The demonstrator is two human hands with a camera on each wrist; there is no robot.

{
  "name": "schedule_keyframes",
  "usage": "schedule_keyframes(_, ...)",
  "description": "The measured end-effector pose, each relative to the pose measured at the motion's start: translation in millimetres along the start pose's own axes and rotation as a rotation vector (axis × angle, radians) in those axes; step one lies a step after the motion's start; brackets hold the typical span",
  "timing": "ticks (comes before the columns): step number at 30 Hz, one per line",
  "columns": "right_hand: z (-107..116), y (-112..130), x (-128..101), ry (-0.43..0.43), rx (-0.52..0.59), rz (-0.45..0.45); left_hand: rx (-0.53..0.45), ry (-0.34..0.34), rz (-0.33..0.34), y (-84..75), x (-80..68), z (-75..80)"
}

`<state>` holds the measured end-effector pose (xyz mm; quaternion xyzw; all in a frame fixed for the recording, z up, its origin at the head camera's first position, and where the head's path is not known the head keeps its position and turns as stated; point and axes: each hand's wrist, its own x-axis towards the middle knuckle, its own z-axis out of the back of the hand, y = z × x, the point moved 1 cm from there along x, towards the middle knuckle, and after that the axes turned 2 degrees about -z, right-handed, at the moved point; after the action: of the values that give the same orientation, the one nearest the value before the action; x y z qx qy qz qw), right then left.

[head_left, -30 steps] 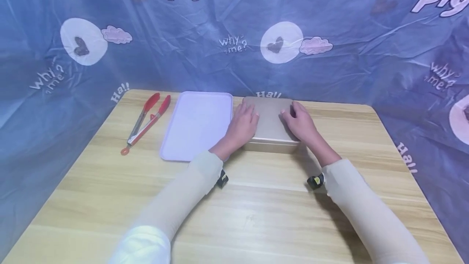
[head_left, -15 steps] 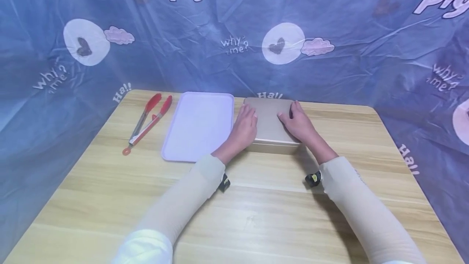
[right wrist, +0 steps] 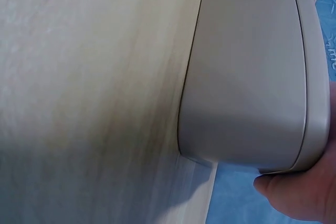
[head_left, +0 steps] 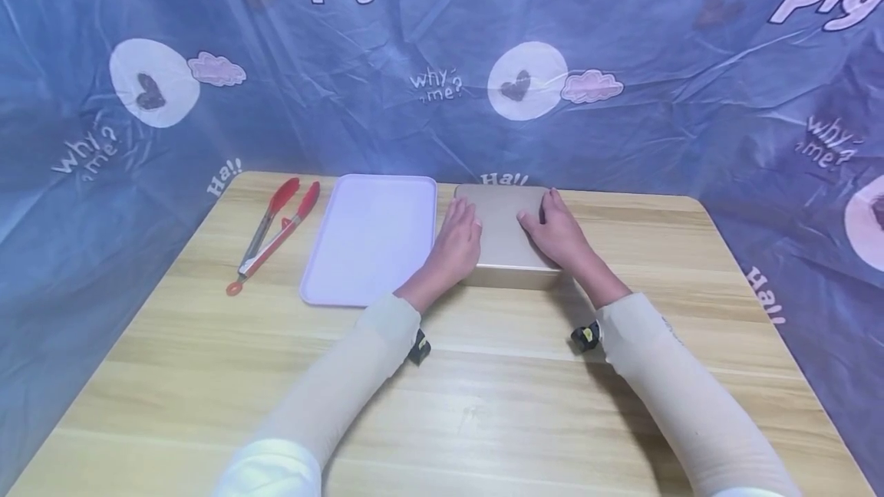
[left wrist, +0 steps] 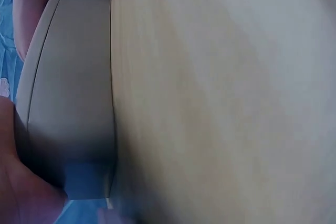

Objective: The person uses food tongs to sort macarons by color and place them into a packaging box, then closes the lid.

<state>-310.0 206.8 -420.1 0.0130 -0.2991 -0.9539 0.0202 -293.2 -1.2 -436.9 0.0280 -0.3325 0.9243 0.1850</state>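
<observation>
Little has shifted since a moment ago: your left hand point(head_left: 457, 240) and right hand point(head_left: 555, 232) still rest flat, fingers spread, on the closed gold tin point(head_left: 504, 232) beside the lilac tray point(head_left: 369, 240), lid unlifted.

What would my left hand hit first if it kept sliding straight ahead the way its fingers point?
Probably the blue printed sheet hanging behind the table. The left hand rests on the gold tin pointing away; nothing else shows beyond, though depth is unclear.

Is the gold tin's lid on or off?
On. The lid sits flush on the gold tin, with both hands resting flat on top.
</observation>
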Motion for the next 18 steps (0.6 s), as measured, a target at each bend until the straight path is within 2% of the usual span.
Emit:
schedule_keyframes(4,1,3,2,-0.021,-0.035,0.012,0.076,0.011,-0.022,-1.2,6.4,8.2)
schedule_keyframes(7,2,4,8,-0.037,-0.067,0.022,0.137,0.022,-0.019,-1.1,18.7,15.2)
schedule_keyframes(9,2,4,13,-0.039,-0.088,0.030,0.159,0.041,0.007,-0.2,28.5,16.5)
schedule_keyframes(13,-1,0,21,-0.019,-0.126,0.038,0.209,0.091,0.024,4.4,44.6,11.3)
schedule_keyframes(18,-1,-3,22,-0.019,-0.140,0.034,0.222,0.121,0.021,5.8,54.1,5.0)
